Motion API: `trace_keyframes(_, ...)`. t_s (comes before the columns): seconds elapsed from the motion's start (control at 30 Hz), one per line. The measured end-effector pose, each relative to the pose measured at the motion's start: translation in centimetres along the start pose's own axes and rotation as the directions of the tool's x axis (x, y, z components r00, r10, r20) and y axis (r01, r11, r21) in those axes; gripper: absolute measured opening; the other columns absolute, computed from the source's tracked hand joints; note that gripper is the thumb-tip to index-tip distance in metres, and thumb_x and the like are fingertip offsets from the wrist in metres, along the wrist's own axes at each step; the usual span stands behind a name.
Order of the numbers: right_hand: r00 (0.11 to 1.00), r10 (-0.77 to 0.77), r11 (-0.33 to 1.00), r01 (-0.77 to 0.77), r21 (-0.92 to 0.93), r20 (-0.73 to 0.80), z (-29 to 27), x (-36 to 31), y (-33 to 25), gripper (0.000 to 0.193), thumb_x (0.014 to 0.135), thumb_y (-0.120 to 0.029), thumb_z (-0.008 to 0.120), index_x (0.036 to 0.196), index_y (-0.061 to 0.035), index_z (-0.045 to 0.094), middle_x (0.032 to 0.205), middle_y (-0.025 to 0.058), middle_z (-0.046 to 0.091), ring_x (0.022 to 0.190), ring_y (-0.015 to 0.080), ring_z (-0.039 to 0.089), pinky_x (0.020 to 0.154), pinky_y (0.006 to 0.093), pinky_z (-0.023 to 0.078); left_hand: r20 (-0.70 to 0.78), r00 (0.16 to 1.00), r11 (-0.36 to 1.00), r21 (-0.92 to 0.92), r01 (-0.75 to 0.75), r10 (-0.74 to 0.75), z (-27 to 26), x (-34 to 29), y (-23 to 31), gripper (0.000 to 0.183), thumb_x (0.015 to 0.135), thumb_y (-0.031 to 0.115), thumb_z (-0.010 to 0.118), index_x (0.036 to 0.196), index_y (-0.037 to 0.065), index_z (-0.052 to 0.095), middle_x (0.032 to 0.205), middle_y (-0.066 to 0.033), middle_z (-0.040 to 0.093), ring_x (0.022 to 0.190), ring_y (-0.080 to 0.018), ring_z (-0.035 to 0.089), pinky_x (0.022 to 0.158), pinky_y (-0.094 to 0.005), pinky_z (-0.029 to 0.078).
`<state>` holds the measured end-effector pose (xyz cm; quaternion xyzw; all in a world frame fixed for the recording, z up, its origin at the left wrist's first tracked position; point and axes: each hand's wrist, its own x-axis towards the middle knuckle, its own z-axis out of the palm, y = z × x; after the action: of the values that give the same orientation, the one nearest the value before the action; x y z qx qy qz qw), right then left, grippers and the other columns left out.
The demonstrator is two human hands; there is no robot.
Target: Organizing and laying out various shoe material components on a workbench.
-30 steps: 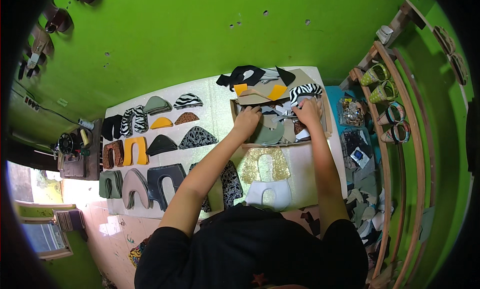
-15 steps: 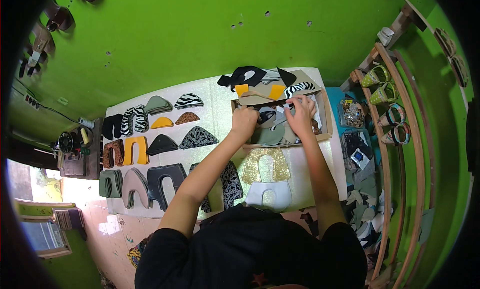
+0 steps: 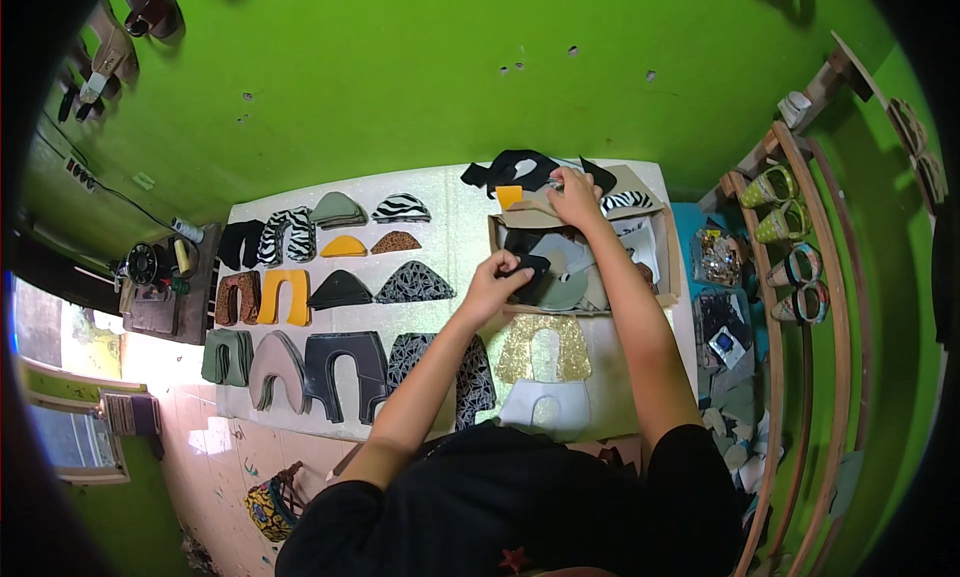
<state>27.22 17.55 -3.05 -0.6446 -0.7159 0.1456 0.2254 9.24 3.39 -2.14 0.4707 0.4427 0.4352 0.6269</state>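
My left hand (image 3: pixel 492 285) is at the near left corner of a cardboard box (image 3: pixel 672 269), its fingers closed on a black material piece (image 3: pixel 534 269). Over the box's far edge reaches my right hand (image 3: pixel 577 199), fingers pinched beside black scraps (image 3: pixel 524 167) heaped behind the box. What it pinches, if anything, is too small to make out. Inside the box lie mixed cut pieces, among them a grey-green piece (image 3: pixel 566 291). A yellow piece (image 3: pixel 509 196) and a zebra-striped piece (image 3: pixel 628 201) lie along the far edge.
Left of the box, sorted stacks cover the white table (image 3: pixel 452 192): zebra half-rounds (image 3: pixel 402 208), yellow arches (image 3: pixel 286 297) and dark grey arches (image 3: pixel 345 372). Gold (image 3: pixel 546 349) and white arches (image 3: pixel 546 409) lie nearest me. A wooden rack (image 3: pixel 800 357) with sandals stands right; a sewing machine (image 3: pixel 150 267) stands left.
My right hand has moved from inside the box to its far edge. My left hand has drawn back toward the near left corner with the black piece. The view has shifted slightly.
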Motion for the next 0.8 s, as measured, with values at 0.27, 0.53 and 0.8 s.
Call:
trace_keyframes(0.27, 0.984, 0.035, 0.994, -0.017, -0.105, 0.174, 4.1, 5.3, -1.5, 0.029, 0.076, -0.021, 0.060, 0.104, -0.0147, 0.056, 0.114, 0.0058, 0.050, 0.109, 0.0318, 0.043, 0.087, 0.0529, 0.035, 0.088, 0.996, 0.917, -0.398, 0.035, 0.000, -0.2, -0.7, -0.4, 0.038, 0.075, -0.014, 0.051, 0.109, 0.001, 0.046, 0.108, -0.0094, 0.054, 0.095, -0.0132, 0.053, 0.082, -0.0243, 0.044)
trace_keyframes(0.53, 0.923, -0.010, 0.984, 0.076, -0.159, 0.384, 9.6, 8.6, -2.9, 0.028, 0.074, -0.009, 0.051, 0.096, -0.0189, 0.064, 0.128, 0.0017, 0.041, 0.116, 0.0287, 0.035, 0.095, 0.0451, 0.031, 0.093, 0.993, 0.976, -0.210, -0.048, 0.068, -2.2, -0.8, 3.0, 0.061, 0.068, -0.017, 0.055, 0.125, 0.001, 0.042, 0.121, -0.0088, 0.049, 0.107, -0.0141, 0.048, 0.092, -0.0252, 0.038)
trace_keyframes(0.8, 0.949, -0.068, 0.978, 0.125, -0.169, 0.309, 9.7, 8.8, -2.6, 0.027, 0.072, -0.016, 0.059, 0.098, -0.0066, 0.064, 0.121, 0.0042, 0.048, 0.115, 0.0262, 0.037, 0.092, 0.0412, 0.034, 0.115, 0.988, 0.958, -0.279, -0.064, 0.099, -3.8, -0.7, 4.1, 0.067, 0.064, -0.018, 0.057, 0.126, 0.000, 0.040, 0.132, -0.0083, 0.038, 0.110, -0.0141, 0.046, 0.093, -0.0262, 0.039)
